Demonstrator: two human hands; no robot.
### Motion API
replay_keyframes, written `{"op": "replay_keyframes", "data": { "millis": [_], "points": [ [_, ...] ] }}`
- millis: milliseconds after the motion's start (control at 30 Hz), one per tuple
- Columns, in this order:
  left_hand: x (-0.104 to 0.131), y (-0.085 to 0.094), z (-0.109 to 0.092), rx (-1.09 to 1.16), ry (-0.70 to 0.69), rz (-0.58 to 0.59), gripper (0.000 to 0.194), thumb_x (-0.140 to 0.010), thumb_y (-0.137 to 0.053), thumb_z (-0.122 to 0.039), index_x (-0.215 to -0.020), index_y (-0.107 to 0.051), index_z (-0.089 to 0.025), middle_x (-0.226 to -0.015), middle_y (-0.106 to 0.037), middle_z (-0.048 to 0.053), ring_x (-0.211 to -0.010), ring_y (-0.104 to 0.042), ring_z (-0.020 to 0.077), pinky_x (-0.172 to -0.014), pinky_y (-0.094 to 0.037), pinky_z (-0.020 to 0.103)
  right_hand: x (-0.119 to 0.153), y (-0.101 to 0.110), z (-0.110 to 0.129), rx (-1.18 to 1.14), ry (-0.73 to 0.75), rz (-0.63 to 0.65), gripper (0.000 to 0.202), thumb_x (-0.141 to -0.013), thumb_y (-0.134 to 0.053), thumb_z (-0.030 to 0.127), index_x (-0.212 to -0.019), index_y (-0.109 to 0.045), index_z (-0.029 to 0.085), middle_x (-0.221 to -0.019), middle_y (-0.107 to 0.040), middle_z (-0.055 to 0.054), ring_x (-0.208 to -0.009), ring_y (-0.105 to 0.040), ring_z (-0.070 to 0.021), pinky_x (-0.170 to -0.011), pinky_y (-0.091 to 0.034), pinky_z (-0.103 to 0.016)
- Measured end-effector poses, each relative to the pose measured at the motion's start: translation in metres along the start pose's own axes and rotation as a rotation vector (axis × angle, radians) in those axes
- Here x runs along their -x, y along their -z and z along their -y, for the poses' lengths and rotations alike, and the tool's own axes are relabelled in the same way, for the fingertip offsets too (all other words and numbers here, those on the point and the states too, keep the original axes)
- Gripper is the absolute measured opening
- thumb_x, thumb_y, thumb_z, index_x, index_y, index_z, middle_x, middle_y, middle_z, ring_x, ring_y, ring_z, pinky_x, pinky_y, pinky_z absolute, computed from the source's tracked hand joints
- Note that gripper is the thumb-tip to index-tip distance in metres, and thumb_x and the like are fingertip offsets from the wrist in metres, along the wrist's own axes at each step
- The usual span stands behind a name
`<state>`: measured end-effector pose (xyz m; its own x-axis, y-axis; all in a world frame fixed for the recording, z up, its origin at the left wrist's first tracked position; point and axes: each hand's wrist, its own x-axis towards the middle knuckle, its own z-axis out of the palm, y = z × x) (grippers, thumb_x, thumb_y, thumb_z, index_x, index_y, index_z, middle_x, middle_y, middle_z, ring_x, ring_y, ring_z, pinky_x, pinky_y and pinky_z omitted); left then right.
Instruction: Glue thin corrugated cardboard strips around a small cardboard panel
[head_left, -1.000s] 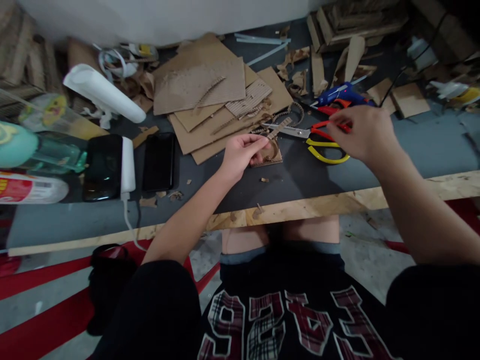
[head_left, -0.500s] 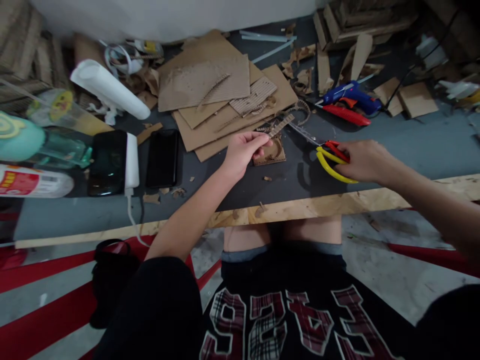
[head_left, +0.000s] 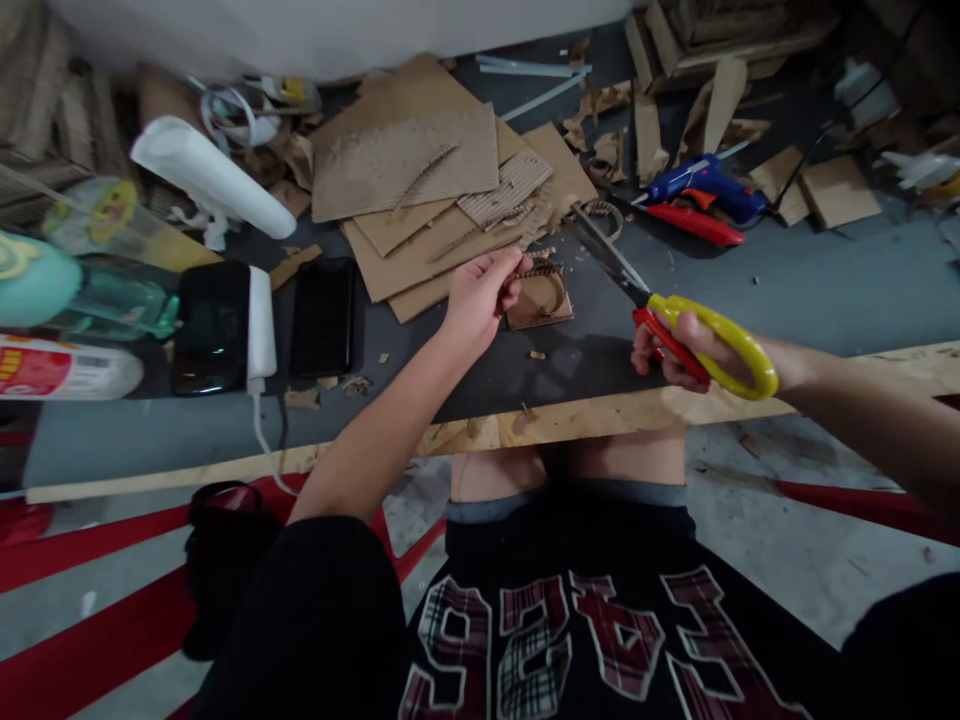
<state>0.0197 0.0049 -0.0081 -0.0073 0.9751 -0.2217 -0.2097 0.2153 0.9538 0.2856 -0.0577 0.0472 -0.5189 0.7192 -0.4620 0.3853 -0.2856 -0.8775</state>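
My right hand [head_left: 679, 350] grips yellow and red scissors [head_left: 660, 300] by the handles, lifted above the table, blades pointing up and left toward the cardboard. My left hand [head_left: 480, 295] pinches a thin corrugated cardboard strip [head_left: 541, 268] at the table's middle. That strip curls over a small cardboard piece [head_left: 538, 302] lying flat just right of my fingers. A pile of cardboard sheets [head_left: 427, 190] lies behind my left hand.
A blue glue gun [head_left: 705, 180] and a red tool [head_left: 697, 225] lie at the back right. Two black phones [head_left: 322, 315] and a white charger [head_left: 259, 320] sit at left, beside bottles [head_left: 67, 370] and a white roll [head_left: 210, 180]. The wooden table edge [head_left: 525, 430] runs along the front.
My right hand took the scissors off the table, lifted them and drew them toward me. My left hand stayed on the cardboard strip.
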Motion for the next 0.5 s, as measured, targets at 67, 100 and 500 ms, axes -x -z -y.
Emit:
{"op": "replay_keyframes", "data": {
  "millis": [67,100,500],
  "points": [
    [-0.002,0.002,0.002,0.010,0.012,0.016,0.019,-0.089,-0.067,-0.031,-0.075,-0.066,-0.018,-0.079,-0.072,-0.002,-0.047,-0.048,-0.0006,-0.043,-0.034,0.015,-0.001,-0.001,0.003,0.138,0.031,0.032,0.065,-0.079,-0.050,0.083,-0.087,-0.056,0.019,-0.080,-0.060,-0.002,-0.043,-0.043,-0.0051,-0.037,-0.040,-0.022],
    [-0.003,0.003,0.003,0.027,0.027,0.015,0.018,-0.089,-0.067,-0.030,-0.076,-0.066,-0.018,-0.080,-0.072,-0.002,-0.047,-0.048,-0.0006,-0.042,-0.034,0.015,-0.002,-0.001,0.004,0.175,0.031,0.051,0.064,-0.080,-0.048,0.083,-0.087,-0.055,0.019,-0.079,-0.059,-0.002,-0.043,-0.043,-0.0049,-0.037,-0.040,-0.021],
    [-0.008,0.010,0.009,-0.011,-0.003,0.004,0.021,-0.091,-0.065,-0.035,-0.077,-0.067,-0.020,-0.082,-0.073,-0.002,-0.054,-0.054,0.0011,-0.047,-0.039,0.016,-0.030,0.016,0.026,0.028,-0.001,-0.192,0.085,-0.068,-0.023,0.099,-0.086,-0.051,0.021,-0.061,-0.050,0.000,-0.035,-0.031,-0.0083,-0.032,-0.030,-0.030]
  ]
}}
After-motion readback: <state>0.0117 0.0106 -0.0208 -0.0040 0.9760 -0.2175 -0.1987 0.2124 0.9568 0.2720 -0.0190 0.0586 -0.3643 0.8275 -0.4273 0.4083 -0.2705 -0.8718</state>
